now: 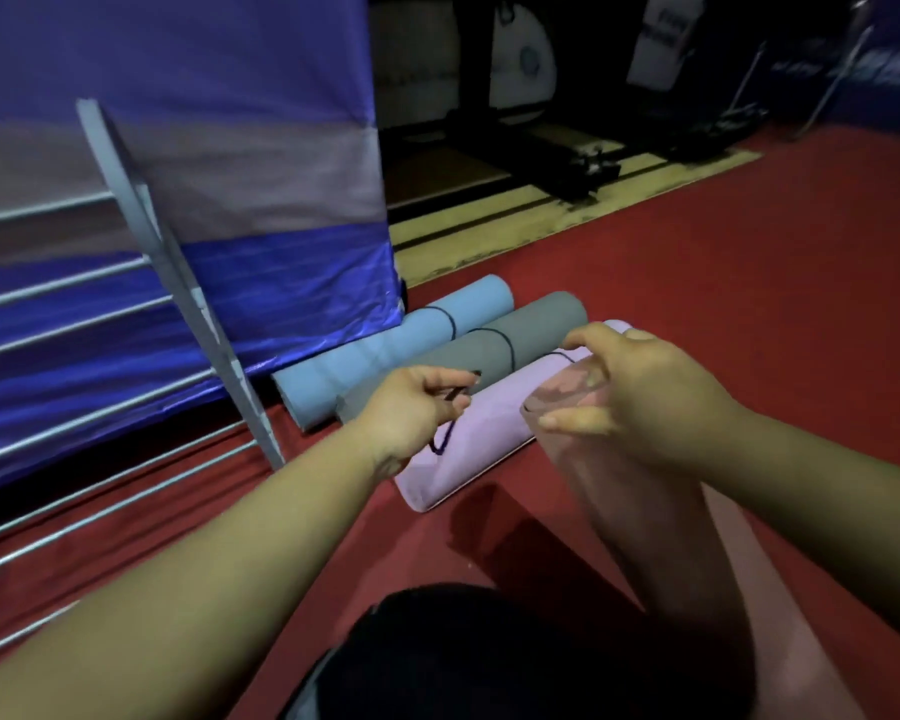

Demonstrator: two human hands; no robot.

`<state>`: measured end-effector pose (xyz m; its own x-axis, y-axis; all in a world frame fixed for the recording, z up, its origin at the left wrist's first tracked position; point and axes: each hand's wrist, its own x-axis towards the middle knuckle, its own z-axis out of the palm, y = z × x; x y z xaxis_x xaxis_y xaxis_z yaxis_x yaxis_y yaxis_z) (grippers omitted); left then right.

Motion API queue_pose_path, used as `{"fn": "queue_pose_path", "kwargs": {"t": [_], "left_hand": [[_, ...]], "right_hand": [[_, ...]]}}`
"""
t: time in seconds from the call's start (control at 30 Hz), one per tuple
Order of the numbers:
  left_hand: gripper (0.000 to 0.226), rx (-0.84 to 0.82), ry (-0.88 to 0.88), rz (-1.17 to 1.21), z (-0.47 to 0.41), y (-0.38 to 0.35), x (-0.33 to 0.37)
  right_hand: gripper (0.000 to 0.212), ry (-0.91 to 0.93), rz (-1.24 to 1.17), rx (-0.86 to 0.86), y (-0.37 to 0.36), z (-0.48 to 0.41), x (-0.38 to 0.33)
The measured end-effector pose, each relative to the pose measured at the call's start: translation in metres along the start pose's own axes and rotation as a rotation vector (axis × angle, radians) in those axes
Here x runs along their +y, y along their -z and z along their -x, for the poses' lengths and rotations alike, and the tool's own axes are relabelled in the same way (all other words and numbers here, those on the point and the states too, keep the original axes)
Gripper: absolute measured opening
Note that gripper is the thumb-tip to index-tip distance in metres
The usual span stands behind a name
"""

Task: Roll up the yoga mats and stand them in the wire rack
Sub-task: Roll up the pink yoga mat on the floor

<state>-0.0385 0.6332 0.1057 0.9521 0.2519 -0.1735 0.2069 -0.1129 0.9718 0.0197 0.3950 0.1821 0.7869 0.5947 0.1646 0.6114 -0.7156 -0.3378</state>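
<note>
Though blurred, pink mat [637, 517] between right fingers [593, 337].

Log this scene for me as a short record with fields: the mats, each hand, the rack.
mats on floor: blue mat, grey mat and lilac mat, all rolled, lying side by side on the red floor
mat in hand: dusty-pink mat, rolled, blurred
right hand: grips the dusty-pink mat's top end
left hand: pinches a dark cord over the lilac mat
wire rack: at left, in front of a blue sheet
</note>
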Motion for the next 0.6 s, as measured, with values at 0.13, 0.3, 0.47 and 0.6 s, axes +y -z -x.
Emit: {"fn": "queue_pose_path", "kwargs": {"t": [0.13,0.3,0.47,0.6], "left_hand": [[0.034,-0.062,-0.159,-0.021,0.024,-0.043,0.110],[0.044,-0.069,-0.365,-0.049,0.074,-0.091,0.208],[0.047,-0.076,-0.442,-0.064,0.107,-0.128,0.210],[0.048,-0.132,-0.476,-0.076,0.123,-0.155,0.184]], "right_hand": [[0.087,-0.048,-0.072,0.165,0.070,0.041,0.007],[0.083,-0.012,-0.134,0.296,0.122,0.090,0.004],[0.070,0.013,-0.319,0.412,0.119,0.128,0.015],[0.067,0.022,-0.489,0.597,0.112,0.138,0.019]]}}
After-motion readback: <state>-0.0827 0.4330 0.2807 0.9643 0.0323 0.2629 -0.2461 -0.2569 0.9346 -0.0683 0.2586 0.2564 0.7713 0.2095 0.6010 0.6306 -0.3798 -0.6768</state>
